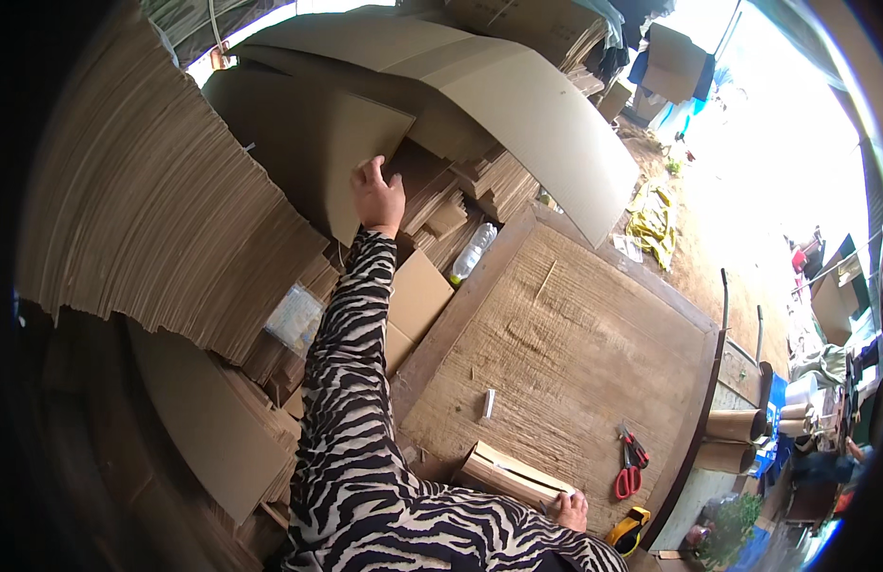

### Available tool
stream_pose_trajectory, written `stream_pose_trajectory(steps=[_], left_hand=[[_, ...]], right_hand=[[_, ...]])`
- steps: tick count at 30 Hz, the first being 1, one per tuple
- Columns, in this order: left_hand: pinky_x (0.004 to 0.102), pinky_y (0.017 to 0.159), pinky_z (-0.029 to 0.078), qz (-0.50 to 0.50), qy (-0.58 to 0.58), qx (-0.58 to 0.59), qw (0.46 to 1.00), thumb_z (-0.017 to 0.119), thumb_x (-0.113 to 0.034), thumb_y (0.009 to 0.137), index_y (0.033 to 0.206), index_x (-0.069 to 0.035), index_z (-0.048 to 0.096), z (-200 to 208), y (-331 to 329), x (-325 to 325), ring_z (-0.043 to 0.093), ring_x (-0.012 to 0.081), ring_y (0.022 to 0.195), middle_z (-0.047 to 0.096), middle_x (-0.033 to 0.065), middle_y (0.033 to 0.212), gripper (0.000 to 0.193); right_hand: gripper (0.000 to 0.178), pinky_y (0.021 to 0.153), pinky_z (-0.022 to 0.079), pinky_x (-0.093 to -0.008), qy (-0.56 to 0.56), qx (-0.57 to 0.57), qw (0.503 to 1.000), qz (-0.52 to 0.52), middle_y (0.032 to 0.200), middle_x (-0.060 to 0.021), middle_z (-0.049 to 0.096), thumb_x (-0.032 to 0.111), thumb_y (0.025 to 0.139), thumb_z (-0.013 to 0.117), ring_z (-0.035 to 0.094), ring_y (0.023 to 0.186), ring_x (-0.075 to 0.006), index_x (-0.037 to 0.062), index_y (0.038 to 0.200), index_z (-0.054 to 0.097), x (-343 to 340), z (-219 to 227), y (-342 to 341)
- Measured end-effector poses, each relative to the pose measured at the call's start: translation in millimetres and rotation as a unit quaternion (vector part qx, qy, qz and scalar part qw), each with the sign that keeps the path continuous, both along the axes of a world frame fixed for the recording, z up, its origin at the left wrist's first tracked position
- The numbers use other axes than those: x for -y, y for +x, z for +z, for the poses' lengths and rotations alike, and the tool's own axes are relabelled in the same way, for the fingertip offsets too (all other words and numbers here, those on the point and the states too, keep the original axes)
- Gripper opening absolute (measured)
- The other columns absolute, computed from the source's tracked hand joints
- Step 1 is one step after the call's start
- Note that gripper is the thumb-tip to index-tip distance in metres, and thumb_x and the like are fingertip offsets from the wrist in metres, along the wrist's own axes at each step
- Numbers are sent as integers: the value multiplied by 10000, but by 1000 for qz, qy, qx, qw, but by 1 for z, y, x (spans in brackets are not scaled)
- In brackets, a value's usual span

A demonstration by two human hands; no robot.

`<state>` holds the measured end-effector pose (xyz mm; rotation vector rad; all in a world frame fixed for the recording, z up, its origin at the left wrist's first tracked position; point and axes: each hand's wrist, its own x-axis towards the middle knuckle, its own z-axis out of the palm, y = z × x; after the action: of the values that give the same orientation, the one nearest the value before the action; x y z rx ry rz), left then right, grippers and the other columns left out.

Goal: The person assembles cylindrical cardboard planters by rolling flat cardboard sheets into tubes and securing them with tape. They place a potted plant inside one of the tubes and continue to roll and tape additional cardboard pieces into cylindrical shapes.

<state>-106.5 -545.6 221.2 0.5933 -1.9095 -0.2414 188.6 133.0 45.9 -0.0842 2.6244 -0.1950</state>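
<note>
Head view: the left hand (pixel 378 198), in a black-and-cream zebra-striped sleeve (pixel 351 372), extends toward a stiff brown cardboard sheet (pixel 360 129) that stands beneath a large, bent tan cardboard panel (pixel 517 81). Its fingers are released, loosely curled with the thumb apart and nothing visible between them; contact with the sheet cannot be determined. The right hand (pixel 570 512) lies at the near-right end of a folded, elongated brown cardboard piece (pixel 508 474), its fingers bent over that end; whether they grasp it cannot be told. This piece rests along the near edge of a worn, wood-framed brown surface (pixel 584 348). Also on the surface are red-handled scissors (pixel 630 467), a yellow-and-black tape dispenser (pixel 629 530) near the right hand, and a small white strip (pixel 489 403). A clear plastic bottle (pixel 474 253) lies beside the frame's upper-left edge. At far left rises a tall stack of flat brown cardboard (pixel 151 205).
</note>
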Motion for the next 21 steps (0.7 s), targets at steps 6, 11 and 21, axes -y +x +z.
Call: stream_pose_trajectory(steps=[6,11,21], left_hand=[[470,993,456,64,110,156,979,786,-170,754,1234,-72,562,-14,-19,25,524,377,1182,550,176,1268,539],[467,944,492,37,111,213,970,764,-161,771,1221,-82,582,-8,-22,41,570,380,1125,584,198,1218,492],[481,872,525,-22,70,201,977,776,-145,721,1192,-51,591,-11,-22,64,620,409,1027,630,221,1108,514]], right_hand=[[490,1049,423,-506,-20,6,1000,12,1415,-221,422,353,775,739,414,1297,-458,196,1214,587,-6,1,-6],[517,1015,446,-517,-28,-2,1000,2,1400,-221,424,385,766,765,409,1292,-443,188,1209,586,-4,3,2],[572,1041,443,-494,41,9,998,-36,1393,-168,435,272,670,822,382,1340,-387,197,1197,616,19,22,-10]])
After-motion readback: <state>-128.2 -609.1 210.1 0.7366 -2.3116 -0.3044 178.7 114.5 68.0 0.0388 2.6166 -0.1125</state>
